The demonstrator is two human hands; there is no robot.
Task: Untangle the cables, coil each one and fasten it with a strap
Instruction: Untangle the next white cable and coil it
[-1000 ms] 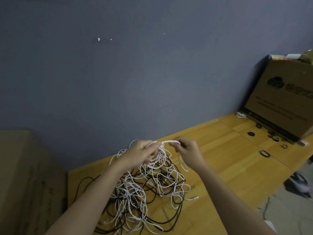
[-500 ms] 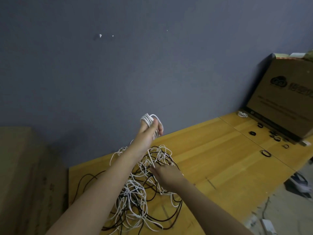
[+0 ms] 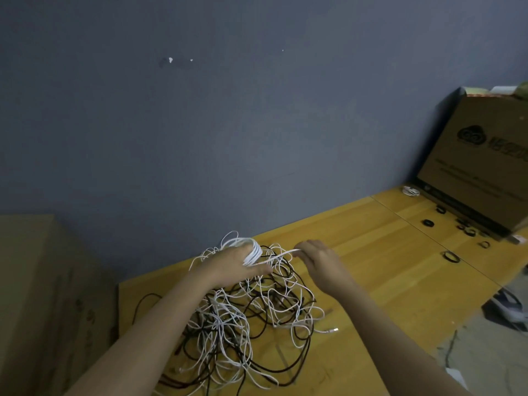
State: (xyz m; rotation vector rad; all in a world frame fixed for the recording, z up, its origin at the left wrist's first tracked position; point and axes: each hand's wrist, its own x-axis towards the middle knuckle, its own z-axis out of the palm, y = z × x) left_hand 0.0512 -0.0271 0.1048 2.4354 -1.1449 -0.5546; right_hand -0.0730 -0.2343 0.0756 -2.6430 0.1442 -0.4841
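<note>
A tangled heap of white and black cables (image 3: 251, 321) lies on the yellow wooden table (image 3: 371, 270). My left hand (image 3: 237, 267) hovers over the heap's far side with a white cable coil (image 3: 253, 251) wound round its fingers. My right hand (image 3: 320, 262) is just to the right and pinches the same white cable, which runs taut between the two hands. A metal plug end (image 3: 333, 329) of a white cable lies at the heap's right edge.
Several black strap loops (image 3: 451, 256) lie scattered at the table's right, in front of a large cardboard box (image 3: 480, 167). A small coiled white cable (image 3: 411, 191) sits beside the box. Another cardboard box (image 3: 43, 295) stands at the left. A blue-grey wall is behind.
My left hand came down from its raised position with the coil round its fingers. My right hand rose out of the heap and now pinches the cable stretched from the coil.
</note>
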